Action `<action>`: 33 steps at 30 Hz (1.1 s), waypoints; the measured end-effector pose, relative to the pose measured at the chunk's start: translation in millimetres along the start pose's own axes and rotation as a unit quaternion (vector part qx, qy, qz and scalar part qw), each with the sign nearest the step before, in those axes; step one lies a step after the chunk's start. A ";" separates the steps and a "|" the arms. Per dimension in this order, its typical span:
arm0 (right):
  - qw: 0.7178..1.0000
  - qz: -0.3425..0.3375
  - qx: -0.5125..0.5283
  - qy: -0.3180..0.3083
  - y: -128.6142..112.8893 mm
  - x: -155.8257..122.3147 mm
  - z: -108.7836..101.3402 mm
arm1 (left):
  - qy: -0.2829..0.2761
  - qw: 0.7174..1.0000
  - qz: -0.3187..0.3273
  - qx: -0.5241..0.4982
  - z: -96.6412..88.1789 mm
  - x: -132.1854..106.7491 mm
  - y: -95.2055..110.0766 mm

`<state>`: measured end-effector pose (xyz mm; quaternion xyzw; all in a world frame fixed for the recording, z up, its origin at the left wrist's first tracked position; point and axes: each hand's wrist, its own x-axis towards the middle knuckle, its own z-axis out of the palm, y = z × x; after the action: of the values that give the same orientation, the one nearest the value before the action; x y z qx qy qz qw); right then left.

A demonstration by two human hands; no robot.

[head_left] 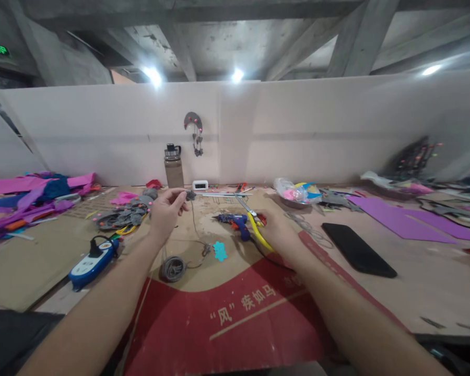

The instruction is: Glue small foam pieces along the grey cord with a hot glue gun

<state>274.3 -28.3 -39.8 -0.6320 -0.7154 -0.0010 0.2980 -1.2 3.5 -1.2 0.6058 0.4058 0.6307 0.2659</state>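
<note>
Pinched between the fingertips of my left hand (168,209) is a small grey felt piece (190,195), with a thin grey cord (195,219) hanging from it. The cord runs down to the cardboard, near a wound coil of grey cord (174,268). My right hand (274,227) is closed on yellow-handled scissors (254,224), their blades pointing up and left; its fingers are partly hidden. Just left of them lies a blue hot glue gun (238,224) with a black cable. A turquoise felt cutout (220,251) rests on the cardboard in front.
A red-and-tan cardboard sheet (250,324) covers the table's middle. At left are a power strip (94,263), grey felt pieces (125,214) and coloured felt scraps (31,193). A bottle (174,169) stands behind. At right lie a black phone (358,249) and purple sheets (399,219).
</note>
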 end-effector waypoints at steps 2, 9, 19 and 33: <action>1.000 0.016 0.006 0.007 1.6 1.5 -2.1 | -0.044 0.997 -0.026 -0.056 5.8 -4.3 2.5; 0.992 0.091 -0.090 0.004 14.6 7.2 -11.2 | -0.166 0.958 -0.137 -0.189 15.2 -13.9 10.0; 0.977 0.095 -0.184 -0.050 31.6 8.1 -9.0 | -0.333 0.866 -0.229 -0.295 17.3 -26.3 30.9; 0.789 -0.037 0.554 -0.265 -68.8 -23.3 22.2 | -0.338 0.872 -0.205 -0.290 33.8 -35.3 14.2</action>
<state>203.2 -54.8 -42.3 -0.3068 -0.6673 0.5514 0.3957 38.5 -26.9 -10.9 0.5803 0.2052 0.4083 0.6741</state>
